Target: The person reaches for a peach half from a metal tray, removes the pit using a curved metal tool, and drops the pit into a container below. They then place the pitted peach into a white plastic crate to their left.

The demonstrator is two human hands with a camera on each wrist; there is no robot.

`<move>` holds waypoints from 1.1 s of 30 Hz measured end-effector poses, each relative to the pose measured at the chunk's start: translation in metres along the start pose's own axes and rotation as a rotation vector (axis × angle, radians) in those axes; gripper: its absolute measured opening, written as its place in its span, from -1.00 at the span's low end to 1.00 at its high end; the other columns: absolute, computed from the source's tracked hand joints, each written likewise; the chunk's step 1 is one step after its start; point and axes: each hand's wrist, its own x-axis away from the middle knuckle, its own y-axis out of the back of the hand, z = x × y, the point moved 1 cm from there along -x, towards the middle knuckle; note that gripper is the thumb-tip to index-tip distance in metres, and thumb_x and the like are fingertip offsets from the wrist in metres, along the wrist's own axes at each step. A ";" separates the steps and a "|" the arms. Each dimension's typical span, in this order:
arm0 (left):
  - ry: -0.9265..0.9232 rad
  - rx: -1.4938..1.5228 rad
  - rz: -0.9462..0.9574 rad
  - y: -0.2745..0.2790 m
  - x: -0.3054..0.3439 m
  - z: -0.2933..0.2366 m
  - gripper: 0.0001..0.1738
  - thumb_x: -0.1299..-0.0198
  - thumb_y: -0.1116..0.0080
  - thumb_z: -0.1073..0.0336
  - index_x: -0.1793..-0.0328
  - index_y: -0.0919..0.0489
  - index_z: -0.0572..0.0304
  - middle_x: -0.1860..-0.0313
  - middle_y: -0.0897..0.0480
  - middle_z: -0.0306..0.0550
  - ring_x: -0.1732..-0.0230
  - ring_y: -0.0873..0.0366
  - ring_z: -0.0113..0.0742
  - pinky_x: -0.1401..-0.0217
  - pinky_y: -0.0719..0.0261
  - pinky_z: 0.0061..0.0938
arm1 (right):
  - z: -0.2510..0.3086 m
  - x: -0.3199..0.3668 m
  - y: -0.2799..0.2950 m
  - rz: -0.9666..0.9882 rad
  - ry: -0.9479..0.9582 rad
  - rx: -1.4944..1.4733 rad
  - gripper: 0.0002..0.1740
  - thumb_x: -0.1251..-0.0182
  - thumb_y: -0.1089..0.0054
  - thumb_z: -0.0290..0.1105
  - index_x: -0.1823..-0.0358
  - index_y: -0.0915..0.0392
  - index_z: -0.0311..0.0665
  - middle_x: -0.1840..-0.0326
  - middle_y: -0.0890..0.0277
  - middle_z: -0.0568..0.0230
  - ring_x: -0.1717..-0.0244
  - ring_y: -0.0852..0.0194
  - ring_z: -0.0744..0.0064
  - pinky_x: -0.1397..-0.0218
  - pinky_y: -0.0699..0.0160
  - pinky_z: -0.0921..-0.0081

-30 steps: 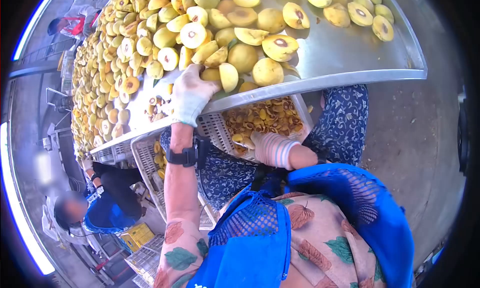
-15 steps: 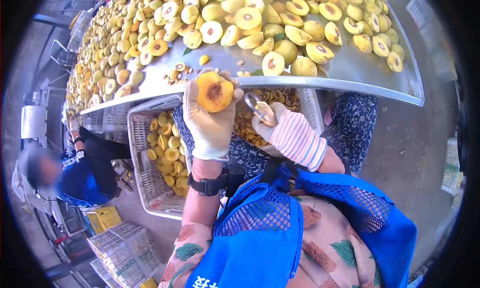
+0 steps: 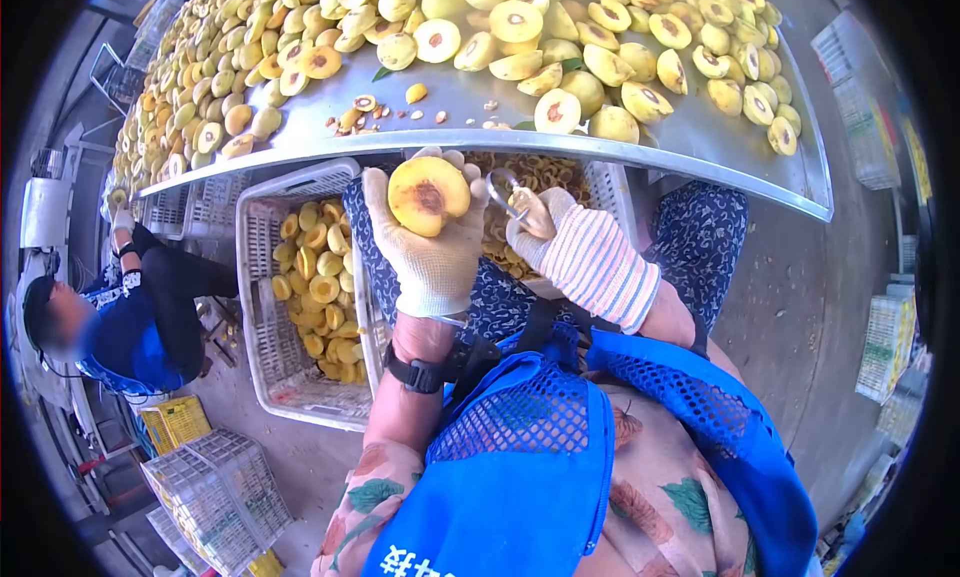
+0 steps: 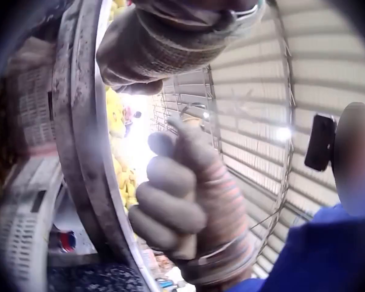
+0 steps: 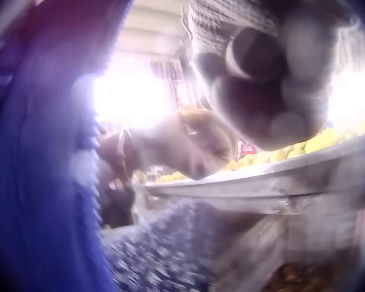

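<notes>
A yellow fruit half (image 3: 428,196) with a brown-stained centre lies cut side up in the gloved left hand (image 3: 432,247), whose fingers and thumb curl round its edge. To its right, the gloved right hand (image 3: 575,252) grips the wooden handle (image 3: 533,215) of a tool with a curved metal loop (image 3: 502,187). The loop is close to the left hand's fingers, with a small gap between. In the left wrist view the right hand (image 4: 176,201) shows curled fingers round the handle. The right wrist view is blurred and washed out.
Many fruit halves (image 3: 515,22) cover the metal table (image 3: 290,159) beyond the hands. Under its edge stand a crate of yellow halves (image 3: 254,307) and one of brownish scraps (image 3: 612,199). Another person (image 3: 140,317) sits at the left, near stacked crates (image 3: 215,487).
The left hand came back from the table with a fruit half, then tilted it more face up. The right hand rose from the scrap crate, bringing the tool beside the left hand.
</notes>
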 end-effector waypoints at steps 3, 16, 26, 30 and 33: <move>-0.021 0.003 -0.093 -0.016 0.003 0.009 -0.49 -0.29 0.16 -0.10 0.05 -0.47 0.24 0.21 -0.56 0.03 0.21 -0.50 -0.09 0.15 -0.49 -0.29 | 0.009 -0.009 0.004 -0.015 -0.186 -0.208 -0.68 -0.27 -0.02 -0.19 0.32 -0.37 -0.37 0.64 -0.48 -0.03 0.58 -0.52 -0.05 0.56 -0.46 0.10; 0.137 -0.176 -0.111 -0.011 -0.001 0.003 -0.57 -0.31 0.15 0.05 0.04 -0.48 0.31 0.19 -0.57 0.10 0.14 -0.53 -0.01 -0.03 -0.50 -0.15 | 0.005 -0.017 -0.012 0.169 -0.182 -0.253 -0.70 -0.32 0.19 -0.32 0.20 -0.38 -0.47 0.57 -0.52 -0.09 0.53 -0.54 -0.04 0.50 -0.47 0.10; 0.349 -0.596 -0.094 -0.008 -0.007 -0.006 -0.41 -0.33 0.21 -0.06 0.01 -0.47 0.44 0.23 -0.59 0.11 0.22 -0.58 -0.09 0.05 -0.58 -0.27 | 0.010 0.001 -0.032 0.168 -0.310 -0.389 -0.75 -0.18 0.05 -0.37 0.34 -0.44 -0.48 0.58 -0.52 -0.17 0.51 -0.56 -0.06 0.46 -0.51 0.13; 0.117 -0.621 -0.027 -0.028 0.025 0.007 -0.40 -0.32 0.18 -0.09 -0.07 -0.38 0.42 0.21 -0.58 0.10 0.21 -0.59 -0.08 0.09 -0.59 -0.23 | 0.014 0.009 -0.033 0.156 -0.299 -0.407 -0.75 -0.17 0.05 -0.36 0.35 -0.45 -0.47 0.58 -0.51 -0.17 0.51 -0.56 -0.06 0.46 -0.50 0.13; -0.235 -0.980 0.095 -0.009 0.036 0.013 -0.42 -0.32 0.16 -0.09 -0.05 -0.38 0.39 0.21 -0.57 0.09 0.25 -0.60 -0.16 0.18 -0.61 -0.30 | 0.018 0.013 -0.031 0.144 -0.266 -0.416 -0.76 -0.17 0.04 -0.36 0.36 -0.46 -0.46 0.59 -0.51 -0.16 0.51 -0.55 -0.06 0.46 -0.50 0.13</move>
